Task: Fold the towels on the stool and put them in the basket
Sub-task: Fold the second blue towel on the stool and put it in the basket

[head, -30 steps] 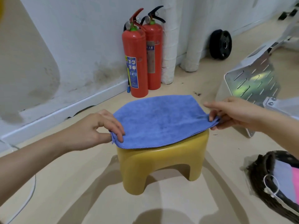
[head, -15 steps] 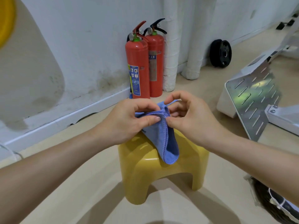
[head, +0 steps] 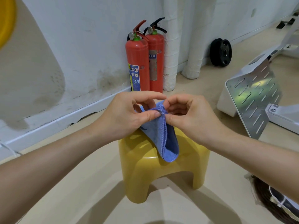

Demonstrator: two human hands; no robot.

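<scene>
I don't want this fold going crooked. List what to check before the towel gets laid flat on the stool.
1. Left hand pinches the blue towel at its top edges: ok.
2. Right hand pinches the same spot: ok.
3. Stitched edges meet side by side: ok.
4. Visible part of the yellow stool seat free of other things: ok.
5. Room in the basket: cannot tell, mostly out of frame.

One head-worn view.
It looks forward and down from close above the stool (head: 145, 160), the wall (head: 97, 38) on the far side.
</scene>
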